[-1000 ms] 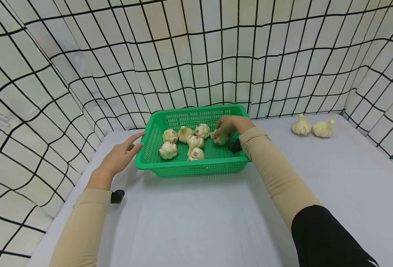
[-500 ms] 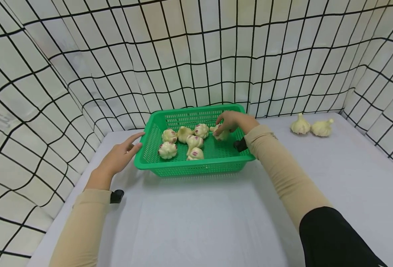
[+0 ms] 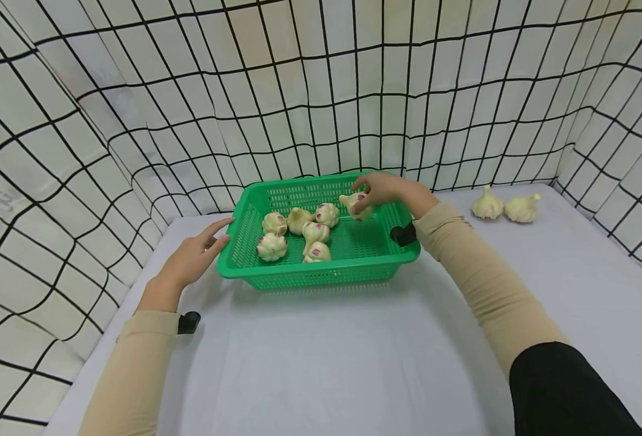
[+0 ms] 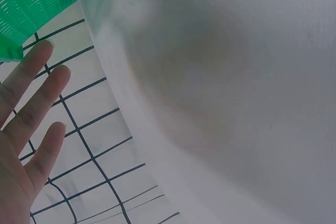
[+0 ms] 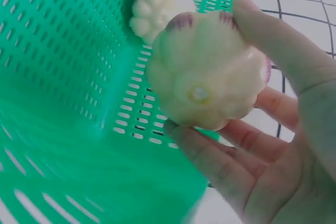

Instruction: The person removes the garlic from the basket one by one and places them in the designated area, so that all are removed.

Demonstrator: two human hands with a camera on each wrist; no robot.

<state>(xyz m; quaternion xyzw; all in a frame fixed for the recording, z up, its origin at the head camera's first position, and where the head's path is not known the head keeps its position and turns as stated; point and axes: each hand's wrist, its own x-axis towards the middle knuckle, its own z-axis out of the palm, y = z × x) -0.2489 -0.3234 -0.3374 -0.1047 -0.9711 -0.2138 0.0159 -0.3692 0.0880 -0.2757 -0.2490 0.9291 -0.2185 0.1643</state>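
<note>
My right hand (image 3: 382, 189) grips a pale garlic bulb (image 3: 356, 204) with purple streaks, above the right part of a green plastic basket (image 3: 321, 277). The right wrist view shows thumb and fingers curled round that garlic bulb (image 5: 210, 72), its root end facing the camera. Fingers straight and spread, my left hand (image 3: 192, 257) has its fingertips right at the basket's left rim. In the left wrist view the left hand (image 4: 26, 124) holds nothing. Several more garlic bulbs (image 3: 271, 247) lie in the left and middle of the basket.
Two garlic bulbs, one upright (image 3: 487, 204) and one tilted (image 3: 522, 209), lie on the white tabletop (image 3: 321, 363) at the back right. A black wire grid (image 3: 321, 97) over white panels encloses the back and both sides.
My right hand has lifted the garlic bulb from the basket's floor and moved slightly up and to the right. The left hand stays at the rim.
</note>
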